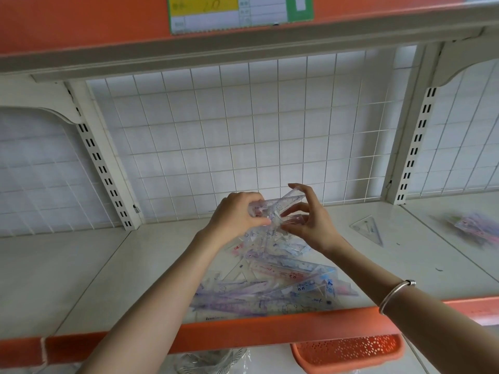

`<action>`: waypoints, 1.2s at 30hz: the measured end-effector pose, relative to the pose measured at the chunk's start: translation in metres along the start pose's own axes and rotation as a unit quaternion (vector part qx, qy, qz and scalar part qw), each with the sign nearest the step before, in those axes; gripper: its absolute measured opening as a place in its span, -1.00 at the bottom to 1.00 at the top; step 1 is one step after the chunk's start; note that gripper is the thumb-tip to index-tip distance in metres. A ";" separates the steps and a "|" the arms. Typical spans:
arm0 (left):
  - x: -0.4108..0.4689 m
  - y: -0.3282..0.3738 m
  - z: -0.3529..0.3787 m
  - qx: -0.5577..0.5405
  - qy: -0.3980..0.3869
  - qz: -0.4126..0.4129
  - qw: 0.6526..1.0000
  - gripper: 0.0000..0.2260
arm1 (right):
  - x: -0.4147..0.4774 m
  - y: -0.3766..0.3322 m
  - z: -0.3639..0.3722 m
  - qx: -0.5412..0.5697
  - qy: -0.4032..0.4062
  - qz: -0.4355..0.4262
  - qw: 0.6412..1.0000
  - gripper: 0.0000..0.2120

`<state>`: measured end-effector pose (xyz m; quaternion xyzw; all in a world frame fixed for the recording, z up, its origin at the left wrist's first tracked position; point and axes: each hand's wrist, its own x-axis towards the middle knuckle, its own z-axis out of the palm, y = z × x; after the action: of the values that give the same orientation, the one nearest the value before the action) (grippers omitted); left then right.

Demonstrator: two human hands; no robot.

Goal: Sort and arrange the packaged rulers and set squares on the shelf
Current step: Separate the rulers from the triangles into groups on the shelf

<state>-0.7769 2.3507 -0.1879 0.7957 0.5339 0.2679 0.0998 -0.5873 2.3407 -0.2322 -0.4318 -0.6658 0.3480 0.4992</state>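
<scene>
A loose pile of packaged rulers and set squares (pixel 272 282) in clear wrappers lies on the white shelf (pixel 81 273), near its front edge. Above the pile's far end, both hands hold a small bundle of clear packaged rulers (pixel 280 206). My left hand (pixel 237 214) grips the bundle's left end with curled fingers. My right hand (pixel 310 220) pinches its right side, index finger raised along the upper edge. A single clear set square (pixel 367 229) lies flat to the right. A blurred stack of packaged rulers (pixel 472 228) sits at the far right.
A white wire grid (pixel 243 125) backs the shelf, with slotted uprights (pixel 105 174) on both sides. An orange strip (pixel 243 333) runs along the front edge. An orange perforated basket (pixel 348 352) sits on the level below. The upper shelf carries a price label (pixel 240 12).
</scene>
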 end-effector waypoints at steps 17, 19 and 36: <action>-0.002 0.017 0.016 0.034 0.074 0.051 0.995 -0.79 | -0.004 0.002 -0.020 0.034 0.096 -0.011 0.995 -0.86; -0.003 0.019 0.020 0.039 0.099 0.060 0.992 -0.84 | -0.004 0.005 -0.022 0.032 0.115 -0.018 0.993 -0.88; -0.035 -0.030 0.059 0.050 -0.089 0.031 0.994 -0.60 | -0.027 0.042 -0.013 -0.268 -0.141 -0.010 0.953 -0.68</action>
<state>-0.7794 2.3386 -0.2613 0.8368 0.5104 0.1715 0.0986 -0.5621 2.3324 -0.2763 -0.4896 -0.8024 0.2095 0.2694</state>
